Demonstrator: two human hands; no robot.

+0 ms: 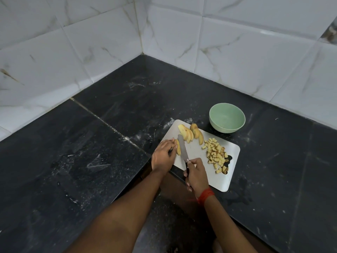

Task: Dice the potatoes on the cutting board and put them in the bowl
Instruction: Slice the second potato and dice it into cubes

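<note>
A pale cutting board (198, 154) lies on the black counter. Potato slices (187, 133) and a larger potato piece (194, 131) sit at its far end. A pile of diced potato (217, 154) covers its right side. My left hand (164, 155) holds a potato piece (178, 147) down at the board's left edge. My right hand (197, 175) grips the handle of a knife (183, 149), whose blade lies right beside that piece. An empty green bowl (227, 117) stands just beyond the board to the right.
White marbled tile walls meet in a corner behind the black counter (109, 143). The counter's front edge runs under the near end of the board, which overhangs it slightly. A red thread is tied round my right wrist (206, 195).
</note>
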